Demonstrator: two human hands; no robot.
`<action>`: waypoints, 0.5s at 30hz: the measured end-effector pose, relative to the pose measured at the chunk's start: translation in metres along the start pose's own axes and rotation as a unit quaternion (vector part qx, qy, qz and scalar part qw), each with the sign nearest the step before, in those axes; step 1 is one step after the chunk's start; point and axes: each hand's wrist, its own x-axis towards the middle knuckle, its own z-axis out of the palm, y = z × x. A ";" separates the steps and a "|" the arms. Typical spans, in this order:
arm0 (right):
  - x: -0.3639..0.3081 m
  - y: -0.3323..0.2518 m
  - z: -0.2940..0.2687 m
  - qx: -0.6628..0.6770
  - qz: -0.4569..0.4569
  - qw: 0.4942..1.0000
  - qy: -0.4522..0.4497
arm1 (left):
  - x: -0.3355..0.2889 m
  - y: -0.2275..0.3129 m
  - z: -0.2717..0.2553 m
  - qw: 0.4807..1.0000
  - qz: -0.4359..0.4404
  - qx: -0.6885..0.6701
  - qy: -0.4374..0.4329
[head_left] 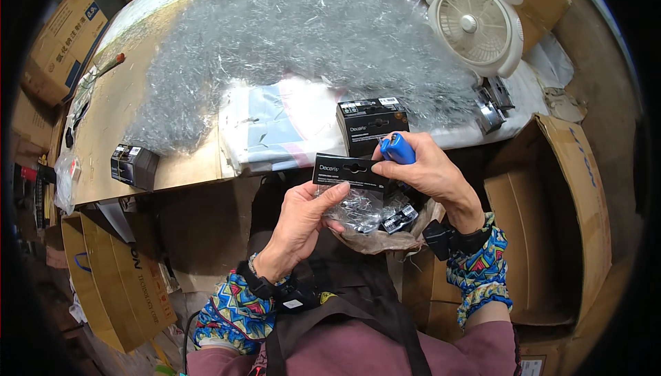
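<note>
Above my lap, my left hand [296, 224] is closed on a black header card [350, 172] with a hanging hole, its thumb over the card's lower left. Crinkled clear plastic [359, 207] with silvery bits hangs below the card. My right hand [441, 176] grips a small blue tool [398, 149] with two rounded ends, which looks like a stapler. Its thumb is at the card's right end. Under my hands sits a pale plastic bag [385, 242]; small black pieces with white labels [399, 219] show near its opening.
A stack of black cards [372, 124] stands at the table's front edge, another stack [134, 166] farther left. A large heap of shiny clear-silver material [296, 32] covers the table. A white fan [475, 25] stands at the back right. Open cartons flank me, left [117, 286] and right [578, 204].
</note>
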 end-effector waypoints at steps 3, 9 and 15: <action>0.000 0.004 0.001 0.006 0.004 1.000 -0.004 | 0.000 -0.002 0.000 1.000 -0.011 0.009 0.008; 0.006 0.008 0.022 0.199 -0.086 0.930 0.297 | 0.000 -0.008 0.002 0.998 0.030 0.040 0.031; 0.007 0.017 0.046 0.249 -0.076 0.910 0.323 | -0.003 -0.019 0.011 0.979 0.135 0.145 0.048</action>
